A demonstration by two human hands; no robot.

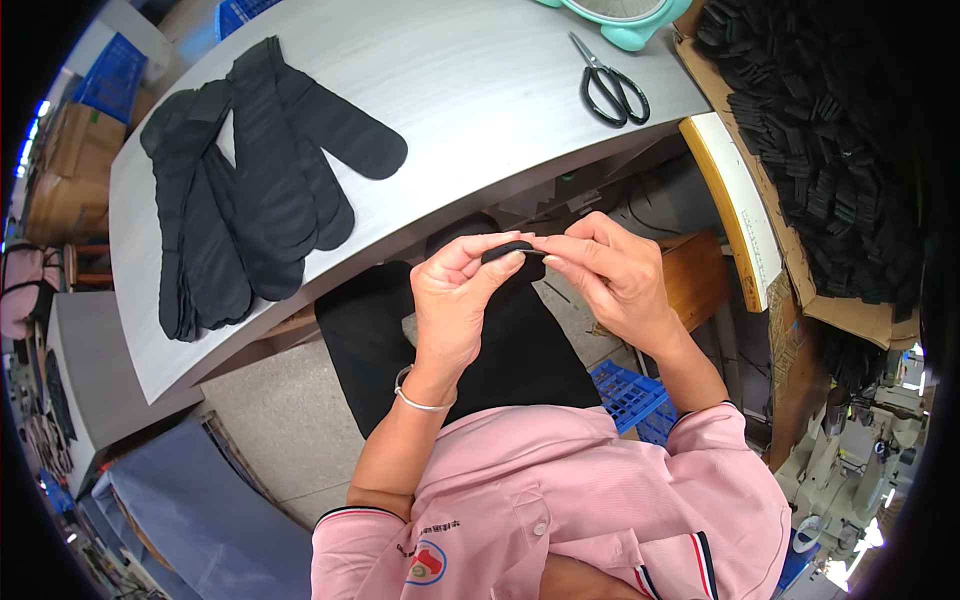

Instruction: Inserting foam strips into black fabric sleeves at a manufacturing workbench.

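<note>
Above my lap, my left hand (452,295) pinches a small folded black fabric piece (505,250) between thumb and fingers. My right hand (622,275) is closed in a pinch on the other end of that piece, close to the left fingertips. A thin pale line shows along the edge between the two hands; I cannot make out what it is. On the grey table (480,90), beyond my hands to the left, long black fabric pieces with rounded ends (270,160) lie in overlapping stacks. Black-handled scissors (612,90) rest with slightly parted blades near the table's right end.
A cardboard box (850,312) heaped with small black folded pieces (820,150) stands at the right, beside a white board with a yellow edge (735,210). A teal-framed round object (630,35) sits at the far edge. A blue plastic crate (630,395) is below my right arm.
</note>
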